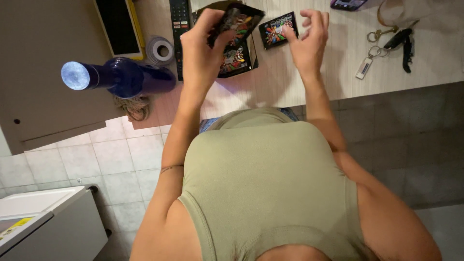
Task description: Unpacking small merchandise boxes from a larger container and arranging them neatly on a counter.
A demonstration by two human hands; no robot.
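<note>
A: Item one. What did our left hand (203, 46) hold?

B: A dark flat packet with a bright multicoloured print (238, 21), clasped by its near edge and lifted off the pale wooden table (435, 53).

A: Directly beneath that grip?

B: A second dark packet of the same kind (236, 60), lying flat. Just to the outer side of the grip we logged a black remote control (180, 29), then a roll of tape (160, 50) and a blue bottle (121, 76) further out.

A: Item two, our right hand (309, 41)?

B: Open, clasping nothing, fingertips resting on a smaller dark printed card (276, 30) on the table. Beyond that hand, well apart, lay a bunch of keys with a white tag (386, 48).

A: Progress?

B: We judged it partial: one packet was raised, one lay under it, and the small card was only touched, not picked up.
</note>
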